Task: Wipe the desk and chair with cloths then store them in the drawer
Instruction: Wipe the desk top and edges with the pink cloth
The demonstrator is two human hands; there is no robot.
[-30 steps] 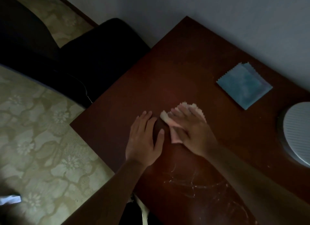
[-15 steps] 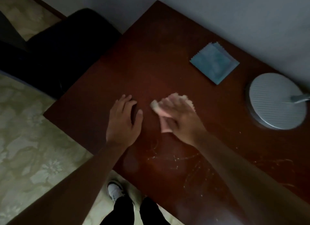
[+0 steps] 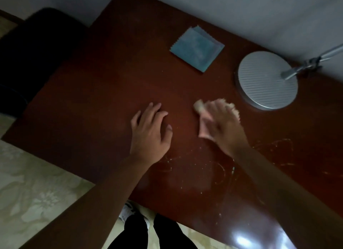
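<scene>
Two cloths on the desk (image 3: 96, 104): one pink cloth (image 3: 204, 124) under the right hand (image 3: 222, 126), which presses it flat with blurred, extended fingers, and one blue cloth (image 3: 196, 49) folded square, untouched, well apart near the wall. Left hand (image 3: 150, 132) rests palm-down on bare wood, fingers spread, holding nothing. One black chair (image 3: 37, 50) at the desk's left side, one round lamp base (image 3: 267, 80) just beyond the right hand, white scuffs near the front edge.

On the desk (image 3: 96, 104), a folded cloth (image 3: 197, 49) lies behind both hands, lamp base (image 3: 267, 81) to its right
</scene>
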